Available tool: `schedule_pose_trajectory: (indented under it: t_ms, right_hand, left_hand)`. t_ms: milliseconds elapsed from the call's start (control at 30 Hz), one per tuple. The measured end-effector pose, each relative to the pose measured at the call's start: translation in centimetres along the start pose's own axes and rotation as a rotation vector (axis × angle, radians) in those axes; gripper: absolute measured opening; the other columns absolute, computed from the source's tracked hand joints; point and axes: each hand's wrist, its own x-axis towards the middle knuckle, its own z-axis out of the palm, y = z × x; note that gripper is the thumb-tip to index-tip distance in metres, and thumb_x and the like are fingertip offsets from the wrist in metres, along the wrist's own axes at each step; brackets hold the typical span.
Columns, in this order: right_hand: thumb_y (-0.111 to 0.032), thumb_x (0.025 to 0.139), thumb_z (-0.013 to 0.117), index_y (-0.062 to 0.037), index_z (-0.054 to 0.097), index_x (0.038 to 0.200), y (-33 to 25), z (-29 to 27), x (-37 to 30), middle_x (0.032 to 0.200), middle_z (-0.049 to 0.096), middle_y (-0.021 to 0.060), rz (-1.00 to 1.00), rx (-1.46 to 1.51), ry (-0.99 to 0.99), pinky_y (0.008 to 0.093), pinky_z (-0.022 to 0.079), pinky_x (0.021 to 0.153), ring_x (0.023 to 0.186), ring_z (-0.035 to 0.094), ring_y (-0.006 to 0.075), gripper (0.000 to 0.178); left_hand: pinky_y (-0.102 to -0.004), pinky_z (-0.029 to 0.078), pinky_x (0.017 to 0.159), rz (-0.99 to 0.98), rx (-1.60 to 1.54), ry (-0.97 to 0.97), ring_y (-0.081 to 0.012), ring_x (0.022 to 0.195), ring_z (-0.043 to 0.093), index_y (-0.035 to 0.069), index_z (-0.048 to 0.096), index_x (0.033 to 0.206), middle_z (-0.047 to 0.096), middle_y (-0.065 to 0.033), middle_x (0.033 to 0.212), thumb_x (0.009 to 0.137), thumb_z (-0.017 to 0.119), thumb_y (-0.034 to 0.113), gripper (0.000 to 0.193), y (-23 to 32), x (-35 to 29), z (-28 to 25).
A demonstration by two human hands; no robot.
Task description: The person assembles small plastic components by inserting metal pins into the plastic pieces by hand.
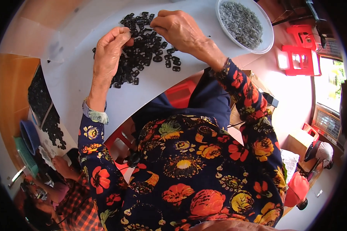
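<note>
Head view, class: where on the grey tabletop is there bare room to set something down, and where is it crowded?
Bare grey tabletop lies left of the left hand, and between the right hand and the white bowl. Crowded: the pile of small black parts under both hands.

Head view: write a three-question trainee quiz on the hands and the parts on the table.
1. True or false: the white bowl of small grey pieces lies nearer the right hand than the left hand.
2. What do both hands rest on? A) pile of small black parts B) red stool C) blue basket
3. Fill in: the pile lies on a ____ sheet.

Key: 1 true; 2 A; 3 white. Whether either hand pinches a part cannot be told.
</note>
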Motion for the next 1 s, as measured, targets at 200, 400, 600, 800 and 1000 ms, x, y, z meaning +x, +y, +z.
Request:
schedule_pose_trajectory:
  t_ms: [200, 400, 600, 800, 1000]
  right_hand:
    - [-0.007, 0.078, 0.060, -0.0026, 0.060, 0.079, 0.2, 0.3, 1.2, 0.079, 0.059, 0.0104, -0.049, -0.173, -0.139, 0.0409, 0.049, 0.065, 0.074, 0.060, 0.0323, 0.005]
    - [-0.002, 0.074, 0.058, 0.0010, 0.055, 0.073, -0.3, -0.1, 1.8, 0.077, 0.058, 0.0143, -0.065, -0.286, -0.244, 0.0422, 0.048, 0.065, 0.074, 0.060, 0.0344, 0.004]
    - [-0.001, 0.069, 0.057, 0.0012, 0.058, 0.071, 0.4, 0.3, 1.6, 0.070, 0.061, 0.0187, -0.064, -0.235, -0.119, 0.0422, 0.050, 0.059, 0.066, 0.061, 0.0359, 0.002]
    - [-0.006, 0.074, 0.063, -0.0005, 0.063, 0.088, -1.5, -2.0, -3.1, 0.061, 0.058, 0.0080, 0.235, 0.348, 0.068, 0.0280, 0.047, 0.055, 0.053, 0.054, 0.0159, 0.014]
    - [-0.004, 0.082, 0.063, 0.0001, 0.065, 0.098, -1.5, -2.8, -6.7, 0.074, 0.061, 0.0014, 0.451, 0.563, 0.104, 0.0209, 0.046, 0.063, 0.066, 0.054, 0.0053, 0.017]
  left_hand:
    - [-0.0241, 0.043, 0.076, -0.035, -0.211, -0.070, -0.0107, 0.077, 0.056, 0.000, 0.062, 0.097, 0.061, -0.0024, 0.081, 0.087, 0.060, 0.012, 0.016, -0.4, -0.8, 0.3]
    - [-0.0244, 0.045, 0.068, 0.073, 0.169, -0.028, -0.0106, 0.073, 0.056, 0.000, 0.059, 0.092, 0.060, -0.0005, 0.078, 0.086, 0.057, 0.007, 0.010, 0.4, -0.8, 0.6]
    - [-0.0321, 0.047, 0.066, 0.470, 0.869, 0.032, -0.0208, 0.072, 0.057, 0.001, 0.054, 0.087, 0.059, -0.0087, 0.075, 0.079, 0.056, 0.002, 0.008, 0.3, 0.4, 0.3]
    - [-0.0378, 0.047, 0.067, 0.444, 1.007, 0.038, -0.0281, 0.076, 0.054, 0.002, 0.054, 0.087, 0.059, -0.0111, 0.076, 0.077, 0.056, 0.000, 0.011, -0.1, 1.4, -0.8]
    - [-0.0353, 0.044, 0.073, 0.711, 1.217, 0.060, -0.0248, 0.077, 0.051, 0.002, 0.058, 0.093, 0.057, -0.0094, 0.077, 0.079, 0.057, 0.001, 0.015, 0.6, 2.4, 0.3]
